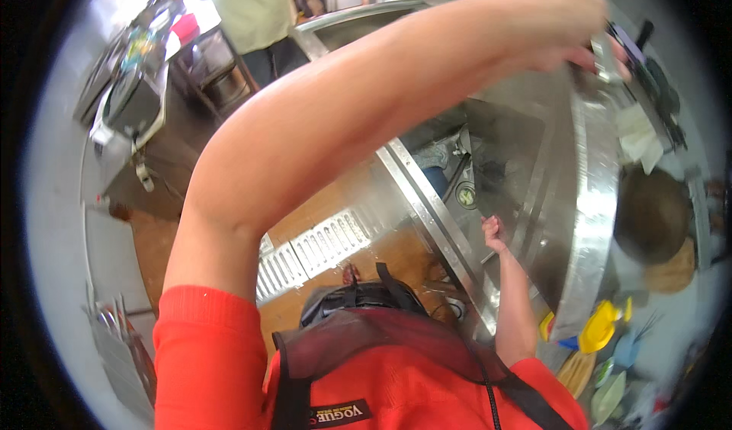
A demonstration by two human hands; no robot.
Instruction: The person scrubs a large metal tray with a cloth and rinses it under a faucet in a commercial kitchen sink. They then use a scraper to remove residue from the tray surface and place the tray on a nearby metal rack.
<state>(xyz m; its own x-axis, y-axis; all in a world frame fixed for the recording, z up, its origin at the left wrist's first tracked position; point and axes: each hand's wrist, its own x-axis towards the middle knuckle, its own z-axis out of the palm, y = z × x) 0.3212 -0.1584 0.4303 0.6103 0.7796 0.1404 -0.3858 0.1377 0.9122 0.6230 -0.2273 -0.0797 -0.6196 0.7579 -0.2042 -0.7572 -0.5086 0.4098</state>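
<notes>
My left hand [572, 21], blurred, reaches across to the upper right. Its fingers lie on both sides of a shiny metal fitting [605, 58], possibly a tap, above the back ledge of a stainless steel sink [595, 161]. Over the basin my right hand [494, 234] is curled with the fingers drawn in; whether it holds something thin is not clear. Just beyond it, a small round container [466, 195] has pale green pieces inside. Near that lie a grey cloth [432, 156] and a blue item [436, 182], partly hidden by the sink's front edge.
Another person [251, 12] stands beyond the sink. Behind the ledge are a dark round pan or lid [653, 215], a round wooden board [672, 267], a yellow item [599, 327] and utensils. A floor grate [329, 244] runs beside my feet. A cluttered side table [134, 98] stands left.
</notes>
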